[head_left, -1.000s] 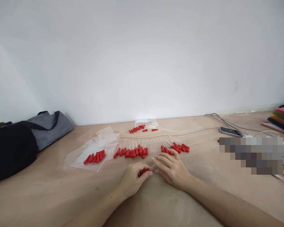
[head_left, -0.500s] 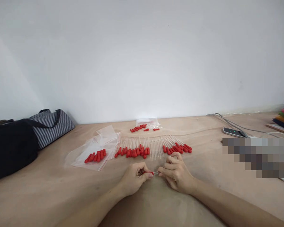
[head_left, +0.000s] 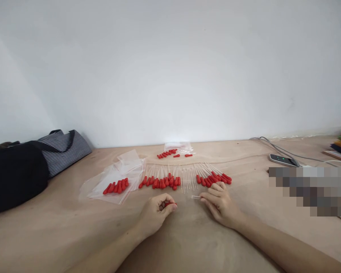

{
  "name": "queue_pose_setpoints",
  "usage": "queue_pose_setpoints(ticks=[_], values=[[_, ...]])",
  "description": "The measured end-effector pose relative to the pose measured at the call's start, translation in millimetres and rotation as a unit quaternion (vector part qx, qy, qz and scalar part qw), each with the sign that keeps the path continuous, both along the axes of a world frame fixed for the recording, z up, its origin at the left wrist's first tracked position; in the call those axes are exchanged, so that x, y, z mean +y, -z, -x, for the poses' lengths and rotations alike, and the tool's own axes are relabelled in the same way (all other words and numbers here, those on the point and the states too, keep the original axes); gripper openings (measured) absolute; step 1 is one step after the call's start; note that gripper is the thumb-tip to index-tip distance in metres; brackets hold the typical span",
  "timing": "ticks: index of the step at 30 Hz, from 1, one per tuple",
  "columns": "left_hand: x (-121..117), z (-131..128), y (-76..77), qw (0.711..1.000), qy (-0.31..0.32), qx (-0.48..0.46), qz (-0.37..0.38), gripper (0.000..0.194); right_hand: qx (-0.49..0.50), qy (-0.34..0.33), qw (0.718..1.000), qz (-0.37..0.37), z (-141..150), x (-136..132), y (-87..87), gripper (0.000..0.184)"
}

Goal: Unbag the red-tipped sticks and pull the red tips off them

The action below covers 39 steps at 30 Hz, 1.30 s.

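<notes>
My left hand [head_left: 159, 212] is closed around a red rubber dropper bulb [head_left: 170, 204], partly hidden by the fingers. Between the fingertips of my right hand [head_left: 218, 204] is a clear glass tube [head_left: 196, 197], its free end pointing left. Bulb and tube are apart, with a gap between the hands. Beyond them lies a row of loose clear tubes [head_left: 189, 180]. Droppers with red bulbs [head_left: 163, 183] are lined up to its left, and more bulbed droppers [head_left: 214, 178] fan out on its right, close to my right hand.
Clear plastic bags [head_left: 113, 176] at the left carry several red bulbs [head_left: 116, 186]. Near the wall are more red bulbs [head_left: 166, 154] and a small bag [head_left: 178, 146]. A black striped bag [head_left: 65, 151] stands far left; a device [head_left: 284, 160] with cables sits right.
My hands have moved apart. The bulb in my left hand and the tube in my right hand, which met at their ends, are now separated.
</notes>
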<state>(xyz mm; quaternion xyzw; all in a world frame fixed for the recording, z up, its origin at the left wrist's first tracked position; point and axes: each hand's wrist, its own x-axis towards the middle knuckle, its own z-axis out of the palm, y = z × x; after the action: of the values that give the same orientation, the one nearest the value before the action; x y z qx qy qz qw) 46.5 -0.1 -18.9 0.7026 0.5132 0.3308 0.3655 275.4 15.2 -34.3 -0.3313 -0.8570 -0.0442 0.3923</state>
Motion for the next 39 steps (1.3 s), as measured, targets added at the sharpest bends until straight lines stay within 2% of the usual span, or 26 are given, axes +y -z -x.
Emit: queue_pose_setpoints(ticks=[2, 5, 8, 11, 13, 15, 16, 19, 22, 26, 33, 36, 39], values=[[-2, 3, 1.1, 1.0, -0.011, -0.009, -0.004, 0.019, 0.002, 0.025, 1.0, 0.013, -3, 4, 4.4, 0.022], [-6, 6, -0.3, 0.998, -0.038, -0.017, -0.036, 0.018, 0.021, 0.054, 0.998, -0.006, -2, 11, 9.7, 0.031], [-9, 17, -7.4, 0.993, -0.06, 0.014, -0.099, 0.018, 0.058, 0.096, 0.993, -0.023, 0, 20, 7.8, 0.025], [-5, 47, -18.1, 0.973, -0.095, 0.095, -0.188, 0.021, 0.065, 0.142, 0.988, -0.014, 1, 31, -0.5, 0.019], [2, 77, -24.2, 0.95, -0.174, 0.127, -0.227, 0.027, 0.054, 0.175, 0.983, -0.017, 4, 40, -5.8, 0.019], [10, 107, -28.3, 0.926, -0.269, 0.152, -0.215, 0.035, 0.041, 0.209, 0.977, -0.032, 10, 48, -8.7, 0.02], [13, 120, -29.7, 0.917, -0.297, 0.169, -0.208, 0.037, 0.033, 0.225, 0.973, -0.04, 13, 52, -9.1, 0.02], [16, 143, -32.6, 0.893, -0.331, 0.251, -0.176, 0.03, -0.001, 0.26, 0.964, -0.054, 24, 60, -7.2, 0.019], [14, 143, -35.3, 0.876, -0.326, 0.317, -0.163, 0.023, -0.044, 0.278, 0.958, -0.051, 31, 63, -3.7, 0.017], [12, 135, -37.0, 0.864, -0.325, 0.345, -0.171, 0.024, -0.082, 0.28, 0.956, -0.033, 35, 61, -1.5, 0.015], [14, 142, -33.9, 0.877, -0.328, 0.32, -0.146, 0.032, -0.089, 0.272, 0.958, -0.012, 40, 52, -4.0, 0.02], [15, 144, -34.4, 0.861, -0.346, 0.324, -0.186, 0.032, -0.065, 0.26, 0.963, -0.02, 36, 47, -6.7, 0.025], [12, 136, -34.3, 0.834, -0.354, 0.313, -0.285, 0.028, -0.035, 0.258, 0.965, -0.022, 24, 39, -8.1, 0.026]])
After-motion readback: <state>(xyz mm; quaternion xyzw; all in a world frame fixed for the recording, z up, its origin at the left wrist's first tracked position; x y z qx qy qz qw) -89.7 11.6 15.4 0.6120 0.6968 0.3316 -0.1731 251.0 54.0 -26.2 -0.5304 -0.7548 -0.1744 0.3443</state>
